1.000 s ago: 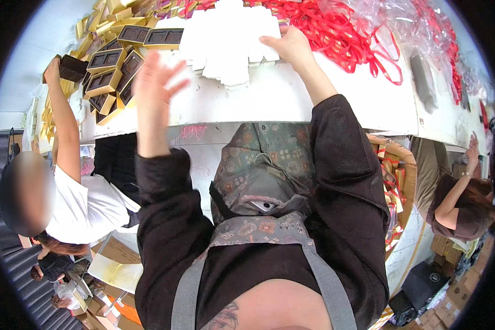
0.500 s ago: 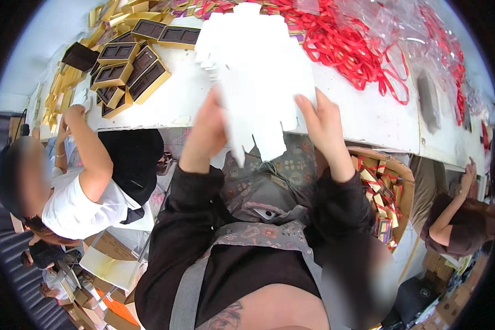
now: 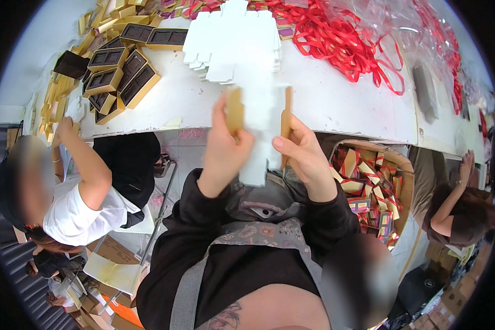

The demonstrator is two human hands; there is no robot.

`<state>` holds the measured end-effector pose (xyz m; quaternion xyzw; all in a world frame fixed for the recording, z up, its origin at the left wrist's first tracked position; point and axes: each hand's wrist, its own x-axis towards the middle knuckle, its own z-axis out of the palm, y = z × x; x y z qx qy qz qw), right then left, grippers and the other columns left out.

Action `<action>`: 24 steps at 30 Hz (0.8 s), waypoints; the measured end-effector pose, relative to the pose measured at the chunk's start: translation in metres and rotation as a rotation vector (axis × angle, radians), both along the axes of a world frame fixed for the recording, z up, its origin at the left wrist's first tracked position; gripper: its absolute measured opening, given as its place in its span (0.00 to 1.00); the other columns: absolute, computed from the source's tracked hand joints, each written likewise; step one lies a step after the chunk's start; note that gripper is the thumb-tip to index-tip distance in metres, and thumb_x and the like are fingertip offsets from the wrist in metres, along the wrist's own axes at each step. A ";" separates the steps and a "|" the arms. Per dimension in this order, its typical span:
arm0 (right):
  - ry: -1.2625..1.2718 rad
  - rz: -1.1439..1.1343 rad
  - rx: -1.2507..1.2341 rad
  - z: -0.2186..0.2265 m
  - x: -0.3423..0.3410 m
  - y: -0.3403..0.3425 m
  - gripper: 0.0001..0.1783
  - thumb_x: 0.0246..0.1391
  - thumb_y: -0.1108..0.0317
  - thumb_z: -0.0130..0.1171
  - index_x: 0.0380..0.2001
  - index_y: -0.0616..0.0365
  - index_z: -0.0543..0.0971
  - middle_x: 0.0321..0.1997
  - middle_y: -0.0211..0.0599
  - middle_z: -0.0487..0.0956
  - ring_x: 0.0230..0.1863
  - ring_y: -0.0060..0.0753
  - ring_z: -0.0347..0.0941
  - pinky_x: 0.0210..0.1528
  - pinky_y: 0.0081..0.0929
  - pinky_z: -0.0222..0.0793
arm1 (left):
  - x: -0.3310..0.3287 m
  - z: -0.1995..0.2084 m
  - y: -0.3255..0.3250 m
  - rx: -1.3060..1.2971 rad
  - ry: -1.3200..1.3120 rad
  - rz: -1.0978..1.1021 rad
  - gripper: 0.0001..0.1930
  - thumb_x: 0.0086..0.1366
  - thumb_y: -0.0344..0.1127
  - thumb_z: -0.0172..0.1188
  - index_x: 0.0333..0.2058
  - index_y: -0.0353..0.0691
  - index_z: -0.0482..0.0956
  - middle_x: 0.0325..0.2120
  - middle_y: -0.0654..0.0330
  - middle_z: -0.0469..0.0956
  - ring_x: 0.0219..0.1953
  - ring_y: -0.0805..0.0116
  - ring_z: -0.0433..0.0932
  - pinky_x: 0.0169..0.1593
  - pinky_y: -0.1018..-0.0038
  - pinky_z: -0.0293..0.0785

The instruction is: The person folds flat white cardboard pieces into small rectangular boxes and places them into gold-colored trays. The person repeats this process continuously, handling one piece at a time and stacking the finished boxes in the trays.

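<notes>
Between my hands, in front of the table's near edge, is a flat cardboard box blank, white on its inner face. Its two side panels stand bent up and show gold on the outside. My left hand grips the left panel, fingers behind it and thumb toward the white middle. On the opposite side my right hand pinches the right panel between thumb and fingers. Motion blurs the blank's middle. Just beyond it, a fanned stack of white box blanks lies on the white table.
Gold boxes with dark inserts are piled at the left. Red ribbons and clear plastic bags heap at the far right. A carton of ribboned boxes stands beside my right arm. Co-workers sit left and right.
Both hands were around the whole stack of blanks. Now the stack rests on the table, and one blank is between my hands with its side panels bent up.
</notes>
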<state>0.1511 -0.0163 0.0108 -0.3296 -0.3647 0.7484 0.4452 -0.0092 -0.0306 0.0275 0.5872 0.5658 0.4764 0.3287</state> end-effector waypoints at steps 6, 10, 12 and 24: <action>-0.760 -0.471 0.491 -0.010 -0.015 -0.010 0.14 0.56 0.63 0.59 0.39 0.63 0.73 0.24 0.39 0.77 0.22 0.26 0.73 0.26 0.25 0.68 | 0.018 -0.002 -0.001 -0.027 -0.297 -0.037 0.31 0.57 0.20 0.46 0.61 0.32 0.53 0.47 0.54 0.69 0.48 0.70 0.70 0.51 0.77 0.67; -0.744 -0.506 0.426 -0.013 -0.011 -0.008 0.18 0.58 0.62 0.56 0.44 0.63 0.68 0.30 0.43 0.78 0.29 0.32 0.76 0.33 0.28 0.71 | 0.008 0.000 -0.006 -0.173 -0.218 -0.146 0.29 0.62 0.24 0.49 0.61 0.32 0.52 0.48 0.54 0.69 0.49 0.72 0.69 0.50 0.77 0.68; -0.698 -0.519 0.434 -0.014 -0.009 -0.006 0.19 0.58 0.62 0.57 0.45 0.64 0.67 0.32 0.44 0.78 0.32 0.31 0.76 0.35 0.28 0.71 | 0.008 0.002 -0.008 -0.201 -0.235 -0.175 0.28 0.62 0.24 0.50 0.61 0.31 0.54 0.50 0.54 0.68 0.50 0.72 0.68 0.51 0.77 0.67; -0.590 -0.484 0.141 0.004 0.044 -0.008 0.14 0.59 0.65 0.57 0.38 0.68 0.80 0.24 0.20 0.74 0.23 0.09 0.60 0.24 0.13 0.57 | -0.032 -0.005 -0.006 -0.300 -0.498 -0.107 0.15 0.68 0.36 0.50 0.46 0.29 0.73 0.34 0.64 0.76 0.35 0.79 0.71 0.40 0.82 0.67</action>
